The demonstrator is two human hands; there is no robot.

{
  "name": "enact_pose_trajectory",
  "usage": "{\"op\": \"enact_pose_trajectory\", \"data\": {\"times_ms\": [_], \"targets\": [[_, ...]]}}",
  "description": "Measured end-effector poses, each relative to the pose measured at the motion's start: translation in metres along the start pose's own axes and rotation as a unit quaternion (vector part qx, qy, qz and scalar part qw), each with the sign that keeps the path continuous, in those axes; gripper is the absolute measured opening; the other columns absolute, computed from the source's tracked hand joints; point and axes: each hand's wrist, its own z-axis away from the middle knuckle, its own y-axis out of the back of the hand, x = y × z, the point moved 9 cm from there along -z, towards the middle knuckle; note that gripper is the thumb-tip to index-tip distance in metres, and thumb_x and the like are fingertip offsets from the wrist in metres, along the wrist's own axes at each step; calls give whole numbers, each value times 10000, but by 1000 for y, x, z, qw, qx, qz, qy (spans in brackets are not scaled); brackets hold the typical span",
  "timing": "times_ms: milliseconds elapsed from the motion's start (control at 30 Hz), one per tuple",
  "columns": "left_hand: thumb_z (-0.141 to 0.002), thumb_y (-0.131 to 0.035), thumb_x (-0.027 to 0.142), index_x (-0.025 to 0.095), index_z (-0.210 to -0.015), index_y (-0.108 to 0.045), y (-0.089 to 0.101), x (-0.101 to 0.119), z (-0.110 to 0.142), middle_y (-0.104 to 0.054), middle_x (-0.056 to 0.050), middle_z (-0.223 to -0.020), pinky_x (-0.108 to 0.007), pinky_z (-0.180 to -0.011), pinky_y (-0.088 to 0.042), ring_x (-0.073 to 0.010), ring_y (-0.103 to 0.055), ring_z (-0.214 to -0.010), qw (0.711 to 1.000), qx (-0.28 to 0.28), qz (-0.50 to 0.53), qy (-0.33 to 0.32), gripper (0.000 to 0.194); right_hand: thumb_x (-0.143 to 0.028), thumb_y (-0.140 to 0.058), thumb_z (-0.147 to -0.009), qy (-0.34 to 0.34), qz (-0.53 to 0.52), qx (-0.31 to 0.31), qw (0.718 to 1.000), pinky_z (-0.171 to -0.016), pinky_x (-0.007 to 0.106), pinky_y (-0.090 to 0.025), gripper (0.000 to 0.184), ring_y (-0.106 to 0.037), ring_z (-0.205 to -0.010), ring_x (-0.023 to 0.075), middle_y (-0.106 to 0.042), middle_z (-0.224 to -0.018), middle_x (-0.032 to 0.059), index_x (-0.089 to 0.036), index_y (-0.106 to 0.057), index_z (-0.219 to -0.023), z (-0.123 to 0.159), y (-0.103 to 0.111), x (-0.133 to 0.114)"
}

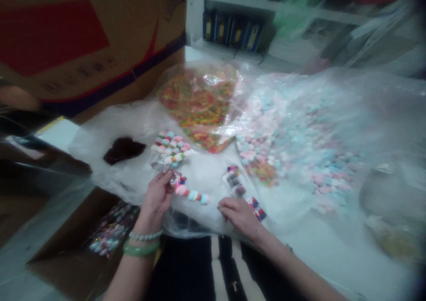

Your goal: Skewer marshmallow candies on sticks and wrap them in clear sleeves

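Observation:
My left hand (159, 192), with a bead bracelet and a green bangle at the wrist, is closed on one end of a candy skewer (196, 197). Pink, white, blue and brown pieces are lined up along it, pointing right. Just beyond its tip, my right hand (238, 216) has thumb and fingertips pinched together; whatever may be between them is too small to make out. Several similar skewers (171, 148) lie in a bunch above my left hand. Printed labels or small packets (235, 183) rest on the table beyond my right hand.
Pastel marshmallow-like candies (293, 123) spread under clear plastic at right. Red, orange and green candies (199, 106) fill a clear bag at the back. A dark red item (124, 150) lies left. An open carton (69, 248) below holds candy skewers. A large cardboard box (100, 39) stands behind.

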Motion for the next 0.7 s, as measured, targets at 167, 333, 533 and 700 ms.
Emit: {"op": "enact_pose_trajectory", "data": {"times_ms": [167, 333, 533, 700], "targets": [[-741, -698, 101, 105, -677, -652, 4, 0, 0, -660, -39, -606, -212, -481, -518, -129, -613, -511, 1000, 12, -12, 7, 79, -239, -534, -823, -67, -67, 4, 995, -513, 218, -364, 206, -459, -471, 91, -590, -550, -44, -200, -584, -627, 0, -1, 15], [-712, -728, 105, 113, -698, -656, 9, -6, -1, -663, -27, -632, -215, -525, -531, -119, -613, -536, 999, 31, -2, -8, 73, -266, -546, -807, -122, -137, -20, 983, -415, 207, -301, 152, -391, -394, 76, -584, -538, -44, -196, -594, -680, 3, -7, 20], [-726, -726, 146, 108, -744, -665, -4, -22, 1, -685, -52, -684, -250, -577, -553, -149, -648, -607, 1000, -6, -23, 10, 75, -226, -546, -788, -137, -151, -30, 979, -426, 214, -282, 112, -366, -394, 79, -570, -524, -49, -193, -599, -696, 1, -10, 25], [-708, -758, 169, 105, -732, -658, -11, -20, 7, -679, -47, -679, -228, -580, -538, -145, -651, -603, 999, 2, -36, 0, 121, -191, -541, -784, -78, -93, 5, 993, -612, 232, -396, 164, -519, -570, 113, -598, -561, -37, -193, -597, -630, -2, -2, 18]]}}
